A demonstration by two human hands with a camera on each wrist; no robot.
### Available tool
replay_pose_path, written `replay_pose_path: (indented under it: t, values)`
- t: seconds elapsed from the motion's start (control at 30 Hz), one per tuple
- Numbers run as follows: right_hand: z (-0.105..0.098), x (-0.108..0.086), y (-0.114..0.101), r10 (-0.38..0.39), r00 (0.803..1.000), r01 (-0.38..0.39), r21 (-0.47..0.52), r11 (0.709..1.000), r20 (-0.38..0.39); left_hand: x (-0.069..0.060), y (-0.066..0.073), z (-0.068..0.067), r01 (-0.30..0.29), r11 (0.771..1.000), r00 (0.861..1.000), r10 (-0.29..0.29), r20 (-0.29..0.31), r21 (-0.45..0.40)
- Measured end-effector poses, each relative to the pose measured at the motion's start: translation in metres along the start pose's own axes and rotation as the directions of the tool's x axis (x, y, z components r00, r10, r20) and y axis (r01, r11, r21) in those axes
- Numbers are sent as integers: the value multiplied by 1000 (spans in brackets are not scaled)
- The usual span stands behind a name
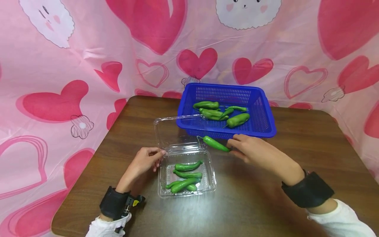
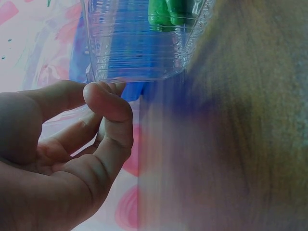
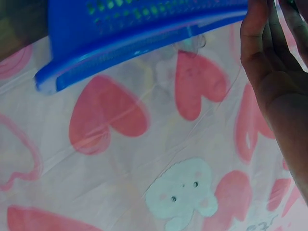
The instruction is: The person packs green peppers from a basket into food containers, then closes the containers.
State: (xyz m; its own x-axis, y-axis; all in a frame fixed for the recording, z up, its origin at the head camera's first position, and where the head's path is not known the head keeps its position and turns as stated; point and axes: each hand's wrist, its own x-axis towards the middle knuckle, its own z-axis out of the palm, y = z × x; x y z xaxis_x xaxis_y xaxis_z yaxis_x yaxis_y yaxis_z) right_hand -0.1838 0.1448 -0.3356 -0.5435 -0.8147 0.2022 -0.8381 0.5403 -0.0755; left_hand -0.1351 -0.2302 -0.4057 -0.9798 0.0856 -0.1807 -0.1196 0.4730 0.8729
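Pinching the open box [image 1: 210, 171] at its rim near the hinge was the left hand [image 1: 147, 160]; right hand [image 1: 251, 149] gripped one pepper [image 1: 215, 144] by the tip, stem pointing left, near the basket [image 1: 225, 89]. Other peppers [image 1: 188, 175] lay in box and basket.

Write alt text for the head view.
A person's right hand holds a green pepper near an open clear plastic box containing several peppers. The left hand pinches the box's edge. Behind, on a brown table, a blue basket holds more peppers.
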Motion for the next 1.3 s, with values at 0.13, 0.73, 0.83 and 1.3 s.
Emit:
replay_pose_path:
  t: [0.13, 0.73, 0.83, 1.3]
  values:
    - [8, 4, -7, -13, 1000, 13, 3, 1000, 16, 0, 0, 0, 6, 1000, 1000, -6, 0, 3]
    - [41, 29, -36, -123, 992, 123, -7, 992, 29, 2, -2, 1, 5, 1000, 1000, -5, -3, -14]
    - [47, 34, -42, -129, 991, 130, -3, 992, 46, 1, -1, 1, 4, 1000, 1000, -5, -5, -10]
    - [67, 50, -61, -195, 979, 196, -10, 981, 55, 0, 1, 0, 7, 1000, 1000, -7, 0, -16]
